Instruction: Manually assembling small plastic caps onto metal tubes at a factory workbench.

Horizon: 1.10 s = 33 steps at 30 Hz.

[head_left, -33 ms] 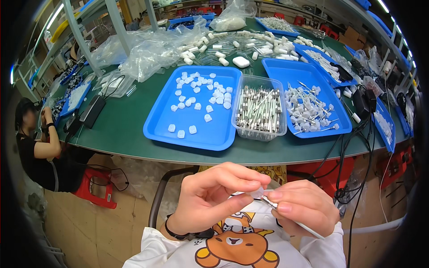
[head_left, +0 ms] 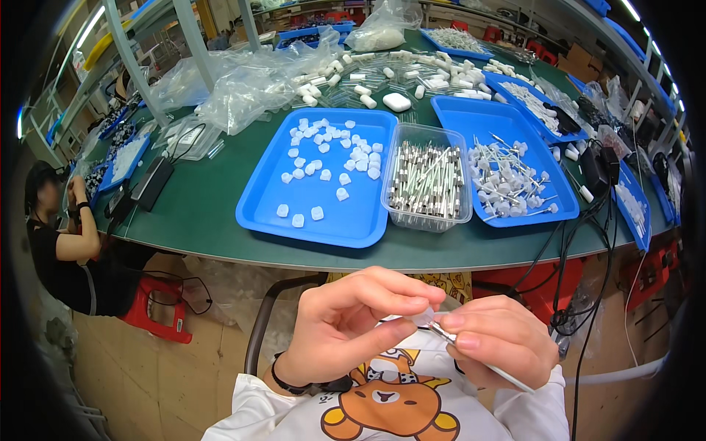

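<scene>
Above my lap, my right hand [head_left: 507,342] pinches a thin rod [head_left: 507,378] with a pale shaft and a silver metal end. The metal end points up and left toward my other hand. My left hand [head_left: 360,316] has its thumb and forefinger closed around a small translucent cap [head_left: 424,317], which sits at the tip of the metal end. The fingers partly hide the cap, and I cannot tell how far it is on the rod. On the table, a blue tray [head_left: 272,213] holds loose frosted caps [head_left: 317,213]. Beside it, a clear plastic tub [head_left: 426,220] is filled with similar rods [head_left: 426,176].
Another blue tray [head_left: 540,209] at the right holds rods with caps on their ends. White cylinders [head_left: 360,90], a white case [head_left: 397,102] and plastic bags [head_left: 243,95] lie farther back. Black cables [head_left: 588,213] hang over the table edge. A person [head_left: 66,228] sits at the left.
</scene>
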Each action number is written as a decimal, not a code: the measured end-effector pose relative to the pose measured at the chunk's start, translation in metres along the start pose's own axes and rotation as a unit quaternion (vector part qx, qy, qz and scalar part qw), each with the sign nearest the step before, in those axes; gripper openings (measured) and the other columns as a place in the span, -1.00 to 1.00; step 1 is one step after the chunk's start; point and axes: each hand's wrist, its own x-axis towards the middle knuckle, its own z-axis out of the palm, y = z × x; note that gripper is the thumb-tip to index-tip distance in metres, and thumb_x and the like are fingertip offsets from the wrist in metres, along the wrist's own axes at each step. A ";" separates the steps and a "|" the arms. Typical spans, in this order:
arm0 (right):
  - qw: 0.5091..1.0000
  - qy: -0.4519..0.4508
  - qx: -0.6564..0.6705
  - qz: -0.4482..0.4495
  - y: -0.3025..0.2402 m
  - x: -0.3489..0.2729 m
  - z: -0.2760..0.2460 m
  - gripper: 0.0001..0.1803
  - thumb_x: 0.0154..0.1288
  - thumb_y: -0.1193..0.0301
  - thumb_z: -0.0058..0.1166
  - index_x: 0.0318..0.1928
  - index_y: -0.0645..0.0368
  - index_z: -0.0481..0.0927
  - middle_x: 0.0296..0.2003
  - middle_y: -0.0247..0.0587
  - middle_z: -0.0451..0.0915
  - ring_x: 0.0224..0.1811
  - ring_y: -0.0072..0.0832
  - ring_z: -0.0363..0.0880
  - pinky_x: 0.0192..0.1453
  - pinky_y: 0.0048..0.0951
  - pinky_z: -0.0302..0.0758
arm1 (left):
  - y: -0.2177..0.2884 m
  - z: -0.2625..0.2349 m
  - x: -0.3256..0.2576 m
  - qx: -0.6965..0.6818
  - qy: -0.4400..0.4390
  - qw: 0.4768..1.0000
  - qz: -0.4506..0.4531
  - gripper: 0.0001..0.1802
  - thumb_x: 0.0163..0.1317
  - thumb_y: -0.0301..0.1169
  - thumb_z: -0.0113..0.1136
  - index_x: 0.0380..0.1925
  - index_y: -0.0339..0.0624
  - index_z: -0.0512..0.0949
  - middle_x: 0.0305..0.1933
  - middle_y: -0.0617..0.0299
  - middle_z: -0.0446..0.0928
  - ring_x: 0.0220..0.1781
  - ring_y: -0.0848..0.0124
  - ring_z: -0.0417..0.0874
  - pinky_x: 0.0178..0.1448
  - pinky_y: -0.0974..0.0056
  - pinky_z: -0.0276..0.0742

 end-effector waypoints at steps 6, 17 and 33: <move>0.997 -0.041 0.057 0.013 0.004 -0.001 -0.008 -0.69 0.00 0.64 0.11 -0.17 0.43 0.48 -0.24 0.14 0.56 -0.26 -0.17 0.60 -0.23 -0.32 0.57 | 0.000 -0.001 0.000 -0.003 0.004 1.000 0.000 -0.84 0.05 -0.67 0.14 -0.32 -0.33 0.51 -0.16 -0.15 0.51 -0.17 0.21 0.59 -0.10 0.20 0.55; 0.998 -0.039 0.046 0.014 0.003 0.000 -0.008 -0.70 0.00 0.64 0.12 -0.17 0.42 0.48 -0.24 0.12 0.56 -0.27 -0.19 0.60 -0.23 -0.33 0.57 | 0.000 0.000 0.000 -0.001 0.009 1.000 -0.007 -0.86 0.05 -0.67 0.14 -0.33 -0.35 0.52 -0.16 -0.16 0.51 -0.16 0.21 0.59 -0.08 0.20 0.54; 0.999 0.021 -0.028 -0.036 0.003 0.002 0.005 -0.77 -0.02 0.65 0.18 -0.30 0.34 0.46 -0.41 0.07 0.58 -0.52 -0.24 0.61 -0.51 -0.40 0.58 | -0.001 0.000 -0.001 -0.004 0.003 1.000 -0.002 -0.85 0.05 -0.67 0.13 -0.33 -0.34 0.50 -0.15 -0.15 0.51 -0.17 0.20 0.60 -0.09 0.18 0.55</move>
